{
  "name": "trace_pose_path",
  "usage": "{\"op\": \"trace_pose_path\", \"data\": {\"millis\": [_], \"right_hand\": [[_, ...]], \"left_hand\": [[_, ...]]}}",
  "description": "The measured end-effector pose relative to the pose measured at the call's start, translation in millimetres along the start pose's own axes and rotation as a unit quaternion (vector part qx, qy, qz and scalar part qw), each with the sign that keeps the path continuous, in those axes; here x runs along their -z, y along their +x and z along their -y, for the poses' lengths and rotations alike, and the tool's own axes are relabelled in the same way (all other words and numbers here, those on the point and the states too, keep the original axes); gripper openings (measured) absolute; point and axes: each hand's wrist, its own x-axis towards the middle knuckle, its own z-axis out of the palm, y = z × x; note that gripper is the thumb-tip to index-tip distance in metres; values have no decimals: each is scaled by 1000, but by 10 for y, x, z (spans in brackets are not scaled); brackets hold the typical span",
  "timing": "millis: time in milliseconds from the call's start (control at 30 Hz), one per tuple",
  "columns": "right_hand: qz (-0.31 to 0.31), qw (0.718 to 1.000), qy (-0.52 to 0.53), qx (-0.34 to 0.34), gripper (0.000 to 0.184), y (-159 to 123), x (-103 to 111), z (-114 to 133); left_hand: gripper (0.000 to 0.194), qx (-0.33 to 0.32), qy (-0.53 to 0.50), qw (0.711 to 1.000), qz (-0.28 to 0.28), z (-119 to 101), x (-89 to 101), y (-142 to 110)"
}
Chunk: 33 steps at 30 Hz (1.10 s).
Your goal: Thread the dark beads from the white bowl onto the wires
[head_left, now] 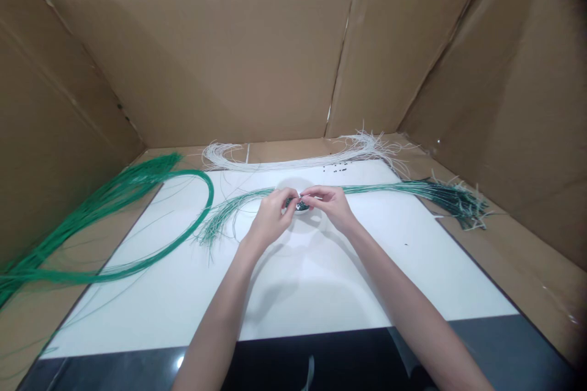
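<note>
My left hand (pixel 274 214) and my right hand (pixel 333 206) meet over a small white bowl (pixel 301 212) that holds small dark pieces (pixel 301 205). The fingertips of both hands are pinched close together just above the bowl. What lies between them is too small to make out. Behind the hands, a long bundle of thin green strands (pixel 380 187) runs across the white board. Its left end (pixel 217 220) fans out loosely, while its right end (pixel 458 201) looks darker, with pale tips.
A bundle of white strands (pixel 293 164) lies along the back, near some small dark bits (pixel 340 167). To the left, a thick green strand bundle (pixel 151 263) curves over the white board (pixel 183 293). Cardboard walls (pixel 206 61) enclose the back and both sides.
</note>
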Motion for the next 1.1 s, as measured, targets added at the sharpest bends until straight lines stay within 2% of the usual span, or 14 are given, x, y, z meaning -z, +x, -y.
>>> {"op": "trace_pose_path", "data": {"millis": [533,1100], "right_hand": [[14,1000,18,12,15,-6,-12,21],[18,999,-21,43,14,3,-5,-18]], "left_hand": [[12,2,-10,1000,-1,9,-5,-1],[11,3,-13,1000,-11,50,-29,-2]]}}
